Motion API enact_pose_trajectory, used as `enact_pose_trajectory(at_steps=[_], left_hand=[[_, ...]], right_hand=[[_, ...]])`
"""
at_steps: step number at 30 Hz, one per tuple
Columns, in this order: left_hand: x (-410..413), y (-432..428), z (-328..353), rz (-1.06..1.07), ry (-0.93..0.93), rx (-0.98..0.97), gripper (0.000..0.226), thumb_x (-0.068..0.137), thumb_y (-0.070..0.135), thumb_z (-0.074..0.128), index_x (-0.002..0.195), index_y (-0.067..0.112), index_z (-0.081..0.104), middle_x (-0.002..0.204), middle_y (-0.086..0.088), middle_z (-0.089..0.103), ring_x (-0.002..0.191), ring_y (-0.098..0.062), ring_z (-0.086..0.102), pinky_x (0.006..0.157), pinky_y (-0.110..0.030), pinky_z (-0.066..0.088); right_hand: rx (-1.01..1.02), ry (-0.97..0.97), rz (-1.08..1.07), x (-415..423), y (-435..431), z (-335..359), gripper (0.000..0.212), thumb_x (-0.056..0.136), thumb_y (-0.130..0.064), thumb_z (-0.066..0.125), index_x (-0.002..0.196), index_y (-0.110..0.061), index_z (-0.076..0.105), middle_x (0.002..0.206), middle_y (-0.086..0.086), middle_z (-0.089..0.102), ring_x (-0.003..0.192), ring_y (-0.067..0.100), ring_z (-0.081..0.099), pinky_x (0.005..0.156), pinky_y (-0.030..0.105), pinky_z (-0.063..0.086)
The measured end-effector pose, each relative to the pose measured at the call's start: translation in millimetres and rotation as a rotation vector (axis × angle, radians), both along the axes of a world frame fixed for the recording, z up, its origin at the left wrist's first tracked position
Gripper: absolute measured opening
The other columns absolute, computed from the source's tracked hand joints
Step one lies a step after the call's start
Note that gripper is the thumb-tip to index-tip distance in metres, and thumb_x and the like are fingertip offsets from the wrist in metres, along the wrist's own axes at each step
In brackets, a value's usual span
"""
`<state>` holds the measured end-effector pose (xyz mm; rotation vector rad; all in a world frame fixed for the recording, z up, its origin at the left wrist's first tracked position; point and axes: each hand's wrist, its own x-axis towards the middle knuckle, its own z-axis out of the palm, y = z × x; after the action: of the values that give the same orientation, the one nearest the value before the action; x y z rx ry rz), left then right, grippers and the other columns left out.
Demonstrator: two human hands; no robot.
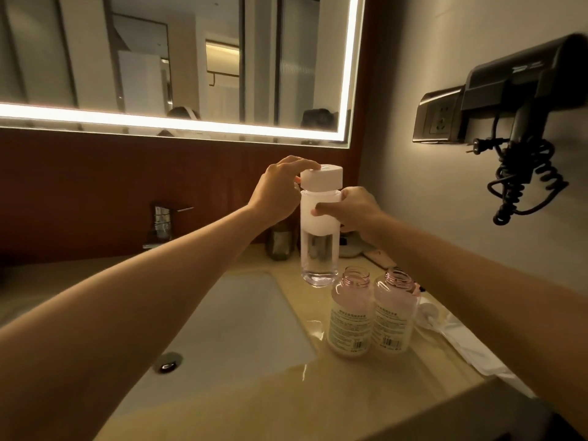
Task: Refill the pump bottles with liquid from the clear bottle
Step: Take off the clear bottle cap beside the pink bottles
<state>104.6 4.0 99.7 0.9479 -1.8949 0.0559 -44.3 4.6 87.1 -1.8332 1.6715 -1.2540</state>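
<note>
I hold the clear bottle point(319, 249) upright in the air above the counter. It has a white sleeve around its upper half and a white cap point(322, 177). My right hand point(353, 211) grips the white sleeve from the right. My left hand point(281, 189) has its fingers wrapped on the cap. Below, two pink pump bottles stand side by side on the counter with their pumps off and necks open: the left one point(350, 316) and the right one point(396, 313). Both bear pale labels.
A white sink basin point(241, 326) with a drain lies left of the bottles, a chrome tap point(162, 224) behind it. White pump parts and a plastic bag point(445, 332) lie right of the bottles. A glass cup point(280, 241) stands behind; a hairdryer point(521, 100) hangs on the wall.
</note>
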Motion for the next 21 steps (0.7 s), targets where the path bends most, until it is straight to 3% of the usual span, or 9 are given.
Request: enact_pose_trajectory(at_steps=[10, 18, 21], left_hand=[[60, 91, -18, 0.136, -0.071, 0.023, 0.034, 0.086, -0.006, 0.051, 0.108, 0.013, 0.067, 0.120, -0.007, 0.061, 0.096, -0.023, 0.063, 0.083, -0.036, 0.054], [87, 139, -29, 0.119, -0.085, 0.099, 0.035, 0.087, -0.008, 0.047, 0.094, 0.016, 0.072, 0.104, -0.002, 0.067, 0.088, -0.011, 0.055, 0.084, -0.026, 0.051], [89, 154, -34, 0.124, -0.098, 0.080, 0.035, 0.088, -0.007, 0.045, 0.096, 0.014, 0.072, 0.105, -0.003, 0.067, 0.087, -0.011, 0.056, 0.082, -0.027, 0.052]], right_hand=[[0.096, -0.018, 0.090, 57, 87, -29, 0.061, 0.067, -0.032, 0.079, 0.119, -0.009, 0.055, 0.115, 0.008, 0.061, 0.101, 0.024, 0.059, 0.084, 0.037, 0.054], [0.195, -0.077, 0.161, 80, 146, -53, 0.053, 0.071, -0.027, 0.077, 0.116, -0.009, 0.056, 0.114, 0.007, 0.060, 0.101, 0.024, 0.059, 0.064, 0.025, 0.049], [0.197, -0.072, 0.168, 84, 158, -59, 0.052, 0.073, -0.025, 0.076, 0.118, -0.008, 0.055, 0.115, 0.008, 0.059, 0.101, 0.023, 0.058, 0.068, 0.026, 0.049]])
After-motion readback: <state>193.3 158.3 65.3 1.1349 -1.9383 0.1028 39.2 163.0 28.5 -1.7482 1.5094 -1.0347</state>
